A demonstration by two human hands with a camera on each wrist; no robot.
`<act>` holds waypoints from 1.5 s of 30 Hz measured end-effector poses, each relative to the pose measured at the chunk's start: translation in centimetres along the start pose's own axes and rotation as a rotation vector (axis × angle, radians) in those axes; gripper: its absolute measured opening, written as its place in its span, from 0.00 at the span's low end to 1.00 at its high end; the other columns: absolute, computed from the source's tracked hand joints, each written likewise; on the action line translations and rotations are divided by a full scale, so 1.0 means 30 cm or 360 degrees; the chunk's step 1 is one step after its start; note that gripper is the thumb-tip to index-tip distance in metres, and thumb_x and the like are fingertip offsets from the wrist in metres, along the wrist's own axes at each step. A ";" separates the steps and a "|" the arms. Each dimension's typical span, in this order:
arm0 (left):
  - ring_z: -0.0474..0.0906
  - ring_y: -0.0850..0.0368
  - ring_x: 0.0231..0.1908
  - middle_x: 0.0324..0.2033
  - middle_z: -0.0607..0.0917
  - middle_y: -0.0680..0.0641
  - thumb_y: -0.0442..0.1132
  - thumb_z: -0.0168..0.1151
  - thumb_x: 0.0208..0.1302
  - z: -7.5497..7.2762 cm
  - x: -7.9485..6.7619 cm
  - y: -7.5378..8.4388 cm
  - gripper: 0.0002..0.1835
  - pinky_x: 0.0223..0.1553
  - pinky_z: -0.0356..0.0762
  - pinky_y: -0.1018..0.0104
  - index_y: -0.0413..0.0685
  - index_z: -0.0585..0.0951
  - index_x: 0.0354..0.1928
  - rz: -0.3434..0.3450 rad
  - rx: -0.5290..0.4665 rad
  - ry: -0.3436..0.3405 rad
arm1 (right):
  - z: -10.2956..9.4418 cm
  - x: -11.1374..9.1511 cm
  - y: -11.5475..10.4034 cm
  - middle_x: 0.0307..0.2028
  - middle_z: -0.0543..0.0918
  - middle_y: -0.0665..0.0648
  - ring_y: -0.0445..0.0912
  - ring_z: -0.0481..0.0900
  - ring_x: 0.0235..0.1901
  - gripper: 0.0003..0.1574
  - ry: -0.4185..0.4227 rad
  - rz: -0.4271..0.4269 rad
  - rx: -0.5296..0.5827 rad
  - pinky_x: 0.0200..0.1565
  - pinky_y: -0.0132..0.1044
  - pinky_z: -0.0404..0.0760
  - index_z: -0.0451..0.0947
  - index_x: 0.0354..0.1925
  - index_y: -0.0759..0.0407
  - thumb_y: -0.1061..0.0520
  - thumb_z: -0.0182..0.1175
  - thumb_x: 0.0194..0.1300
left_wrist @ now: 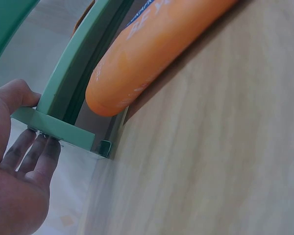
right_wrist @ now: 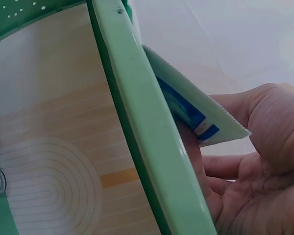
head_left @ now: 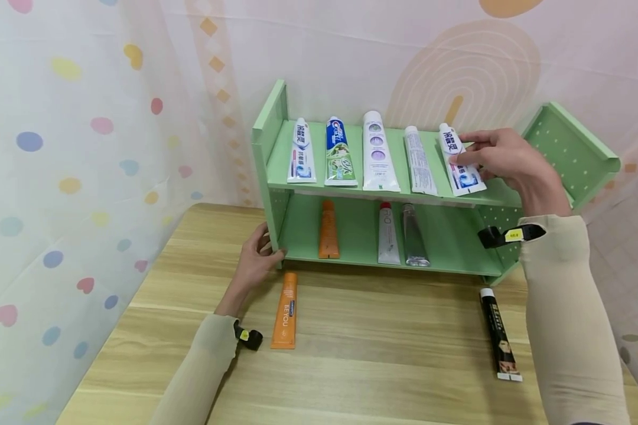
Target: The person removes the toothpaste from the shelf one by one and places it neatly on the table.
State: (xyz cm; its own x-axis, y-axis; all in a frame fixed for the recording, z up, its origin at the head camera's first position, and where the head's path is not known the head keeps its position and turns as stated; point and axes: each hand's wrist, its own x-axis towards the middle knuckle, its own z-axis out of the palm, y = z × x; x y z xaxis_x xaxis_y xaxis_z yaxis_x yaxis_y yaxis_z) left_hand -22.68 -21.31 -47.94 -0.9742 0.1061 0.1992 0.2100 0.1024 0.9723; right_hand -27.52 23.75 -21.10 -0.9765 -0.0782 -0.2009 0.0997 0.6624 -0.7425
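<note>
My right hand (head_left: pixel 510 159) holds a white and blue toothpaste tube (head_left: pixel 465 179) at the right end of the top tier of a green two-tier shelf (head_left: pixel 457 236). Its thumb lies across the tube's front, and the tube's flat end juts over the tier's front edge in the right wrist view. At the shelf's lower left corner, my left hand (head_left: pixel 254 260) grips the side panel (left_wrist: pixel 59 129), thumb on one side and fingers on the other. An orange tube (head_left: pixel 285 313) lies on the table close to that hand.
Along the top tier lie several more tubes, the nearest a slim white one (head_left: pixel 420 162). Below them are an orange tube (head_left: pixel 328 233), a white one with a red cap (head_left: pixel 388 236) and a silver one (head_left: pixel 414 239). A black tube (head_left: pixel 497 330) lies on the wooden table (head_left: pixel 383 354).
</note>
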 end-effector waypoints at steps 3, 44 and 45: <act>0.69 0.37 0.71 0.72 0.68 0.38 0.23 0.62 0.64 0.000 -0.001 0.001 0.42 0.69 0.76 0.47 0.50 0.61 0.79 0.0001 0.0004 0.0006 | 0.004 -0.009 0.006 0.49 0.75 0.49 0.36 0.83 0.34 0.49 0.0011 -0.0014 0.0035 0.36 0.29 0.87 0.56 0.80 0.56 0.47 0.65 0.70; 0.70 0.40 0.70 0.72 0.69 0.39 0.23 0.62 0.64 0.003 0.010 0.000 0.41 0.68 0.76 0.47 0.51 0.63 0.78 0.0001 0.0028 0.0022 | 0.059 -0.142 0.067 0.51 0.77 0.44 0.37 0.83 0.35 0.46 0.0383 -0.0231 0.0404 0.35 0.26 0.87 0.61 0.78 0.44 0.54 0.69 0.67; 0.70 0.40 0.70 0.72 0.69 0.39 0.23 0.62 0.64 0.003 0.009 0.001 0.41 0.68 0.76 0.46 0.51 0.62 0.78 -0.0003 0.0028 0.0024 | 0.062 -0.144 0.068 0.51 0.77 0.44 0.36 0.83 0.35 0.46 0.0391 -0.0234 0.0415 0.35 0.26 0.87 0.61 0.78 0.44 0.54 0.69 0.67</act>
State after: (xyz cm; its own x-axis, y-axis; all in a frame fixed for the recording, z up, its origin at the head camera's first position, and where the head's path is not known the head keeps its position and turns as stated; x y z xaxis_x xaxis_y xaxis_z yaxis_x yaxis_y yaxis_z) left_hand -22.93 -21.20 -47.87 -0.9757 0.0909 0.1992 0.2093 0.1201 0.9705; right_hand -22.75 24.04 -22.94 -0.9975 0.0434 0.0551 -0.0302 0.4432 -0.8959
